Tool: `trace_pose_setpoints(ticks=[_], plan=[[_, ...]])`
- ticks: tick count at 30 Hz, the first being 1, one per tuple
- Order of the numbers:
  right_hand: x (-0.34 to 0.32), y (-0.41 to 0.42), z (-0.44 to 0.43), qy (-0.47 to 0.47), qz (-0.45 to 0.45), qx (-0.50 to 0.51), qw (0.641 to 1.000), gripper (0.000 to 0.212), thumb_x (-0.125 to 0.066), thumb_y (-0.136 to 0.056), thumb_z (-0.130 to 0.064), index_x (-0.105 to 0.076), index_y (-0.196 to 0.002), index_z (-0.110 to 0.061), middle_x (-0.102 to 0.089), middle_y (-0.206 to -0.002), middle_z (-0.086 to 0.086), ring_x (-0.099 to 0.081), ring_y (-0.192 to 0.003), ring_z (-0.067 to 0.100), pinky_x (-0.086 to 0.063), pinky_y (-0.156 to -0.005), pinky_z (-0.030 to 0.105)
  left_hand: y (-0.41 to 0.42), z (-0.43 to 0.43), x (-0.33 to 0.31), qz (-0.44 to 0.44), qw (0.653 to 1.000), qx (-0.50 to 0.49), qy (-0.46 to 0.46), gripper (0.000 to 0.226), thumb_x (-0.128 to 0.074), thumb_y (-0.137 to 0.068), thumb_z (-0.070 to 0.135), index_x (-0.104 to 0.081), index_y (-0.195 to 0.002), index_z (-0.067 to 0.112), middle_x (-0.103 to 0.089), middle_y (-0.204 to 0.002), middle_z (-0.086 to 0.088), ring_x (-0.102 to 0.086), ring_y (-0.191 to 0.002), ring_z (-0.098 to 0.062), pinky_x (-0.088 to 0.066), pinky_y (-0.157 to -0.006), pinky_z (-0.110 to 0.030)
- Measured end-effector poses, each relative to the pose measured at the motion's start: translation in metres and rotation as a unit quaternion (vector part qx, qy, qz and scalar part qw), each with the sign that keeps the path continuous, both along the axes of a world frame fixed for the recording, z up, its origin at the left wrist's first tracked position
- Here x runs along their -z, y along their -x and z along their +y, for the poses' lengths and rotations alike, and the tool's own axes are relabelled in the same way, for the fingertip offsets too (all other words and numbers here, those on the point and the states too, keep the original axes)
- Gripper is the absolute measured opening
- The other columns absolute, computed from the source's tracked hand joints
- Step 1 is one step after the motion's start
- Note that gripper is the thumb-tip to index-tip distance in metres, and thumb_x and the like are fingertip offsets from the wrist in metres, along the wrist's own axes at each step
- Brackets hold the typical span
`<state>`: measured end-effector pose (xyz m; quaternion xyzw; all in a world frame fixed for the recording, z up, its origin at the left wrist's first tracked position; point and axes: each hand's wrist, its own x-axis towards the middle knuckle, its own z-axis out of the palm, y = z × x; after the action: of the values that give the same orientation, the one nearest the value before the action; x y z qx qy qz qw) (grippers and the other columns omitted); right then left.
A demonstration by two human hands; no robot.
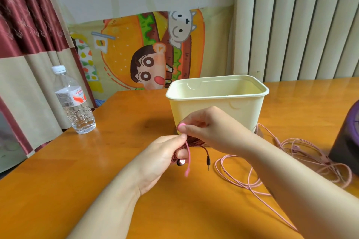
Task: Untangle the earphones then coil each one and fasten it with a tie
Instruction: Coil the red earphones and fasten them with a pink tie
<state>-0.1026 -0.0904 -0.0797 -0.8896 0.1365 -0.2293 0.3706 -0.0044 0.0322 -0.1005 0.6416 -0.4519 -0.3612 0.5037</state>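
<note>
Person, head view, two arms and hands in frame
- Left forearm (108,205): bare along the whole length shown, slim and smooth, widening towards the lower edge of the view; faint crease lines cross the wrist
- Left hand (161,159): bare, with a full, rounded heel of the palm
- Right forearm (291,180): bare along the whole length shown, smooth, looming larger close to the camera
- Right hand (204,128): bare, back of the hand smooth, knuckles softly rounded; nails too small to make out
</note>
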Motion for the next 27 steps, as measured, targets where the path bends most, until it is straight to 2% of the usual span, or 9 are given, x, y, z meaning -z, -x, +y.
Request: trace_pose_setpoints(ticks=[4,6,8,12,15,18,20,22,27], plan=[[0.006,-0.002,0.000,-0.120,-0.022,-0.007,0.993,0.023,-0.063,-0.088,-0.037,-0.073,-0.081,-0.018,-0.073,-0.077,0.004,-0.065,-0.069,0.009,-0.054,-0.074,0.023,-0.003,-0.002,0.003,-0.051,0.999,-0.011,0.004,0.031,-0.034,-0.101,0.030,-0.045,-0.080,0.011,-0.041,-0.056,0.013,-0.040,-0.059,-0.005,-0.030,-0.076,-0.031],[0.010,-0.002,-0.004,-0.220,-0.025,-0.034,0.975,0.031,-0.064,-0.083,-0.045,-0.073,-0.091,-0.016,-0.074,-0.090,0.011,-0.070,-0.086,0.022,-0.055,-0.088,0.034,-0.006,-0.003,0.005,-0.079,0.996,-0.041,0.017,0.041,-0.037,-0.100,0.039,-0.042,-0.066,0.017,-0.043,-0.058,0.012,-0.041,-0.063,-0.007,-0.031,-0.077,-0.033],[0.014,-0.001,-0.008,-0.319,-0.003,-0.087,0.944,0.044,-0.069,-0.074,-0.048,-0.068,-0.106,-0.018,-0.071,-0.102,0.011,-0.067,-0.098,0.025,-0.052,-0.093,0.037,-0.011,-0.002,0.005,-0.096,0.991,-0.067,0.057,0.043,-0.038,-0.094,0.046,-0.043,-0.061,0.019,-0.045,-0.062,0.008,-0.043,-0.070,-0.012,-0.032,-0.077,-0.035],[0.024,0.000,-0.009,-0.411,0.076,-0.139,0.898,0.060,-0.075,-0.071,-0.029,-0.051,-0.124,-0.014,-0.068,-0.110,0.010,-0.063,-0.099,0.019,-0.049,-0.094,0.039,-0.017,0.001,0.004,-0.136,0.977,-0.109,0.121,0.045,-0.036,-0.095,0.049,-0.045,-0.061,0.022,-0.047,-0.067,0.004,-0.044,-0.072,-0.014,-0.034,-0.073,-0.033],[0.028,-0.003,-0.005,-0.437,0.073,-0.167,0.881,0.034,-0.073,-0.077,-0.020,-0.057,-0.107,-0.014,-0.069,-0.102,0.009,-0.066,-0.091,0.018,-0.045,-0.098,0.039,-0.017,0.002,0.003,-0.156,0.971,-0.111,0.141,0.043,-0.034,-0.089,0.055,-0.043,-0.062,0.023,-0.048,-0.070,0.001,-0.044,-0.072,-0.014,-0.035,-0.071,-0.033],[0.030,-0.003,-0.004,-0.466,0.041,-0.191,0.863,0.013,-0.074,-0.076,-0.017,-0.062,-0.083,-0.017,-0.068,-0.094,0.006,-0.066,-0.085,0.015,-0.049,-0.091,0.035,-0.016,0.002,0.002,-0.119,0.976,-0.084,0.164,0.041,-0.037,-0.090,0.054,-0.046,-0.062,0.025,-0.049,-0.071,0.000,-0.045,-0.073,-0.015,-0.037,-0.074,-0.036],[0.032,-0.002,-0.006,-0.490,0.034,-0.211,0.845,0.017,-0.079,-0.071,-0.019,-0.064,-0.080,-0.018,-0.068,-0.091,0.005,-0.066,-0.085,0.016,-0.050,-0.091,0.035,-0.015,0.001,0.001,-0.101,0.976,-0.073,0.178,0.040,-0.038,-0.090,0.052,-0.048,-0.061,0.026,-0.051,-0.072,-0.001,-0.047,-0.074,-0.016,-0.039,-0.074,-0.036],[0.035,-0.002,-0.007,-0.514,0.041,-0.241,0.822,0.023,-0.080,-0.067,-0.024,-0.063,-0.083,-0.017,-0.069,-0.094,0.005,-0.065,-0.089,0.018,-0.048,-0.094,0.040,-0.014,0.000,0.001,-0.098,0.974,-0.073,0.189,0.040,-0.039,-0.090,0.050,-0.049,-0.061,0.025,-0.052,-0.068,0.004,-0.047,-0.071,-0.010,-0.040,-0.070,-0.026],[0.044,-0.003,-0.006,-0.547,0.062,-0.280,0.787,0.025,-0.078,-0.071,-0.017,-0.057,-0.082,-0.015,-0.069,-0.104,0.009,-0.066,-0.097,0.021,-0.049,-0.094,0.045,-0.008,0.000,0.001,-0.104,0.969,-0.077,0.212,0.039,-0.038,-0.093,0.042,-0.047,-0.060,0.023,-0.054,-0.066,0.007,-0.049,-0.068,-0.006,-0.041,-0.064,-0.016]])
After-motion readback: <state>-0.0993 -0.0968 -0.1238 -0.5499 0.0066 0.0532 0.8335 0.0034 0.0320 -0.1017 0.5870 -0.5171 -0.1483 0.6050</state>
